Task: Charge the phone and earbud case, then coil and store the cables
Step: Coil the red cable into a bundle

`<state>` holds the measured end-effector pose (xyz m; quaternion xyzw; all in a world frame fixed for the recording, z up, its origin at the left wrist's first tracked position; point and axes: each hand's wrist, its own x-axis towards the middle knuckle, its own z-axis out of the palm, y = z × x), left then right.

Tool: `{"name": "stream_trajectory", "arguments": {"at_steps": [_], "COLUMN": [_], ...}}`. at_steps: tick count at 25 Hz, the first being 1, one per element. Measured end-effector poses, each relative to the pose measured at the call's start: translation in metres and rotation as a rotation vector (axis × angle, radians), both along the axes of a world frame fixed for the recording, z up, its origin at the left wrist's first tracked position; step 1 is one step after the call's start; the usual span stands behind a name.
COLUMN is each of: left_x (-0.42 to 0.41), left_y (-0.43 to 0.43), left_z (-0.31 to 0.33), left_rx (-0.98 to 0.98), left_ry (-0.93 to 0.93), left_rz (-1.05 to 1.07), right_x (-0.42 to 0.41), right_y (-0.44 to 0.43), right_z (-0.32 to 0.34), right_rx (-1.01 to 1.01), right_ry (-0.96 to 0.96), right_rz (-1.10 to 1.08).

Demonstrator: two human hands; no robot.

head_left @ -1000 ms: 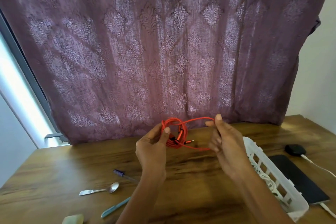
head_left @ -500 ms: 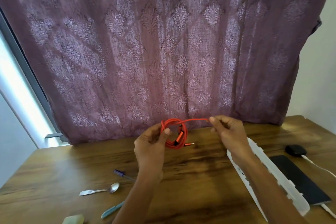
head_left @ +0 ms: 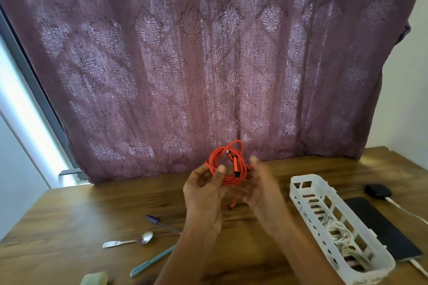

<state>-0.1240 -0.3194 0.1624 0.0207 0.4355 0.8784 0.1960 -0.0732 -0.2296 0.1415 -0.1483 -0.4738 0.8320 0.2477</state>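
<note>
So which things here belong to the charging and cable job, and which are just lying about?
Job: orange cable, gripped by the left hand; white basket holding white cables; phone; earbud case.
Lying about: spoon; purple-capped pen; teal pen; pale block.

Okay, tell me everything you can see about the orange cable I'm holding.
The orange cable is wound into a rough ring of several loops, held upright above the wooden table. It looks like thin, flexible cord. An orange connector housing lies across the coil's right side, and a loose tail hangs below, ending in a dark plug. The left hand pinches the coil's left edge under its thumb; the blurred right hand is at its right edge, grip unclear.
</note>
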Motion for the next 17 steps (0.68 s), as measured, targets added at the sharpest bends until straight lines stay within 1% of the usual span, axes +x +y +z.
{"name": "stream_trajectory", "arguments": {"at_steps": [2, 4, 6, 8, 13, 14, 15, 17], "left_x": [0.004, 0.008, 0.008, 0.002, -0.017, -0.02, -0.023, -0.025], "left_y": [0.003, 0.002, -0.001, -0.004, -0.011, -0.012, -0.014, -0.015], "left_z": [-0.001, 0.0, 0.001, 0.001, 0.006, 0.005, 0.005, 0.005], "left_rx": [0.034, 0.047, -0.006, -0.169, -0.728, -0.796, -0.81, -0.776], "left_ry": [-0.026, -0.026, 0.054, 0.181, 0.55, 0.602, 0.616, 0.584], "left_rz": [0.001, -0.015, -0.069, -0.14, -0.148, -0.181, -0.234, -0.327], "right_x": [0.0, -0.001, 0.0, 0.003, 0.009, 0.01, 0.011, 0.013], "right_y": [-0.006, -0.007, -0.006, -0.005, 0.0, 0.002, 0.004, 0.005], "right_z": [0.001, 0.001, 0.003, 0.003, 0.006, 0.008, 0.008, 0.009], "right_rx": [0.167, 0.242, 0.282, 0.286, 0.331, 0.332, 0.318, 0.237], "right_ry": [-0.053, -0.11, -0.125, -0.117, -0.173, -0.182, -0.19, -0.196], "right_rz": [-0.001, -0.023, -0.05, -0.046, -0.054, -0.047, -0.019, 0.087]}}
